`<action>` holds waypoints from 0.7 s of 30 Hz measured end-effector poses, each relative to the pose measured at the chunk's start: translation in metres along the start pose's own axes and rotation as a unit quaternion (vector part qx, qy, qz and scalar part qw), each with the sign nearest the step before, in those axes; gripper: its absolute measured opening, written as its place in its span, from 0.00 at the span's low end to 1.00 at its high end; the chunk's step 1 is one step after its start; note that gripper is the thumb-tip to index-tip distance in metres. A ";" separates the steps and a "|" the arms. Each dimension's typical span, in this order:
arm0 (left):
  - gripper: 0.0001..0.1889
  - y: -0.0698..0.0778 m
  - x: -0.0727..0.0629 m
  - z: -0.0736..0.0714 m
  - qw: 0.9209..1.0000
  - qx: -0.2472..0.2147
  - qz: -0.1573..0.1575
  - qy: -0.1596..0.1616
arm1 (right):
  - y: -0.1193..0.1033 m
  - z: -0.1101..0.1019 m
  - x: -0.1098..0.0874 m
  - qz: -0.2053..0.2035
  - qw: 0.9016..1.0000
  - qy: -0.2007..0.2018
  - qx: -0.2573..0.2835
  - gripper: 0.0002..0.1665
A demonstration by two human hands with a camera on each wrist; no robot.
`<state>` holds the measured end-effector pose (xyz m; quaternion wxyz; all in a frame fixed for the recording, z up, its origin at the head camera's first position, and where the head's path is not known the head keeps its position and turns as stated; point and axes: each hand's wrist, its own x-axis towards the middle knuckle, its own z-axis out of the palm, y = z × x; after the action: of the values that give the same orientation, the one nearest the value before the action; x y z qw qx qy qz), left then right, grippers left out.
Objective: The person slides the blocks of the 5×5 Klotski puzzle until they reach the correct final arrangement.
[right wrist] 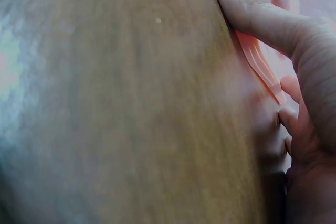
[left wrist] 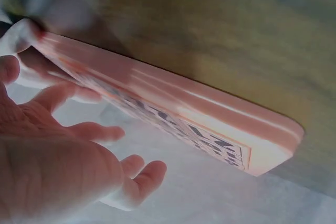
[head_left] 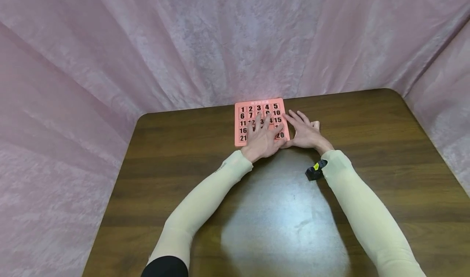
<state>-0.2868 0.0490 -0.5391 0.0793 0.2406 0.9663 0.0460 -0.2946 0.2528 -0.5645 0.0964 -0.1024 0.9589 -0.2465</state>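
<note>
A pink number slide puzzle (head_left: pixel 238 138) with black-numbered square tiles lies flat near the table's back edge. Over its tiles my left hand (head_left: pixel 262 140) is spread, fingertips at the middle rows, covering several numbers. In the left wrist view the left hand's fingers (left wrist: pixel 94 131) reach across beside the puzzle's side wall (left wrist: pixel 210 98). My right hand (head_left: pixel 306 134) is at the puzzle's right near corner. Its straight thumb (right wrist: pixel 262 17) touches the near edge, close by the left hand, while the index fingertip is at the right side.
The brown wooden table (head_left: pixel 169 158) has a bright glare patch in front of the puzzle. Pink velvet curtain (head_left: pixel 205 44) hangs right behind the back edge and along the sides. A black wrist device (head_left: pixel 314 171) sits at the right cuff.
</note>
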 end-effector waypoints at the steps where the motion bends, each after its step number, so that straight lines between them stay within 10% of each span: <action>1: 0.33 0.000 0.001 0.001 1.000 0.007 -0.002 -0.004 | 0.000 0.001 0.000 -0.001 1.000 -0.001 0.001 0.74; 21: 0.35 -0.015 -0.017 -0.001 0.999 0.035 -0.008 0.001 | 0.001 0.002 0.001 0.002 1.000 -0.004 0.019 0.76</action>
<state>-0.2786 0.0274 -0.5380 0.0705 0.2355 0.9692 0.0117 -0.2956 0.2529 -0.5669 0.1030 -0.0994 0.9537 -0.2644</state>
